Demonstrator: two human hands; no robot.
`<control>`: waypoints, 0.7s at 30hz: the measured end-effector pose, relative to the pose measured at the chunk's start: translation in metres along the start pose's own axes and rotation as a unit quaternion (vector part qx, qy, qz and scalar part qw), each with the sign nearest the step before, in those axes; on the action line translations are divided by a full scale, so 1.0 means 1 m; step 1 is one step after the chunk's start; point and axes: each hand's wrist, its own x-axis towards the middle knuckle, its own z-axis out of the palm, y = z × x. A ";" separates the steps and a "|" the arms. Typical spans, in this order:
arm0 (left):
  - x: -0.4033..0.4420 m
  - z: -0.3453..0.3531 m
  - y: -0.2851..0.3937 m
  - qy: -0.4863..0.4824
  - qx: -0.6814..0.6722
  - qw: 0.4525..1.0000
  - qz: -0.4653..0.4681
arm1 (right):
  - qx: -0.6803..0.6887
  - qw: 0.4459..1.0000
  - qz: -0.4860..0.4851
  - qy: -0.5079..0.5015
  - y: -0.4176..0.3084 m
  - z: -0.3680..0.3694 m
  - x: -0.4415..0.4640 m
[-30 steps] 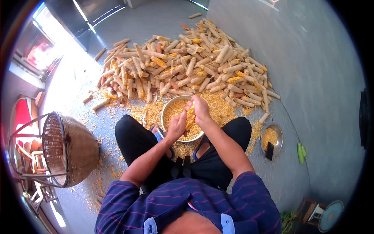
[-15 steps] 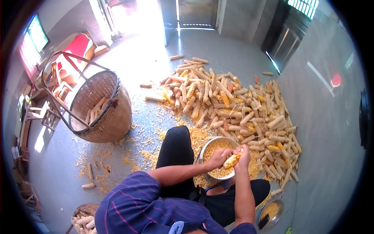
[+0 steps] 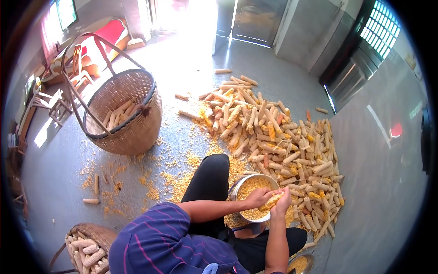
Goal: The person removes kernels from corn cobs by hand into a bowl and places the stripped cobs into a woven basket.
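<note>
A partly stripped corn cob (image 3: 271, 202) with yellow kernels is held over a round metal-looking bowl (image 3: 237, 206) full of loose kernels. My right hand (image 3: 284, 201) is wrapped round the cob's upper right end. Closed at the cob's left side, my left hand (image 3: 258, 197) presses against it with its fingers. The bowl stands between my legs, and loose kernels (image 3: 178, 182) lie scattered on the floor about it.
A big heap of mostly bare cobs (image 3: 292, 150) spreads ahead and to the right. At the left stands a tall handled wicker basket (image 3: 141, 132) with cobs inside. A second basket (image 3: 102, 235) of cobs sits lower left. A small bowl (image 3: 309, 263) holds kernels near my right knee.
The view has shifted and turned a little, showing more of the lower-left basket and less of the small bowl. Both hands keep the cob over the bowl, their grip slightly altered.
</note>
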 end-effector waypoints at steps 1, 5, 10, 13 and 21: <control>-0.002 -0.002 0.010 -0.012 0.002 1.000 0.014 | -0.057 0.998 -0.034 0.021 0.002 0.000 -0.001; -0.004 -0.004 0.015 -0.048 0.026 0.997 0.055 | -0.065 0.997 -0.035 0.036 0.006 -0.003 0.001; 0.004 0.001 -0.003 -0.083 0.040 0.996 0.014 | -0.030 0.997 0.056 -0.039 -0.002 -0.004 -0.005; 0.006 0.001 -0.004 -0.072 0.016 0.997 0.004 | -0.047 0.995 0.040 -0.082 -0.008 0.003 -0.010; -0.016 -0.017 0.036 -0.096 -0.077 0.992 -0.006 | 0.036 0.995 0.041 0.089 -0.012 -0.018 0.017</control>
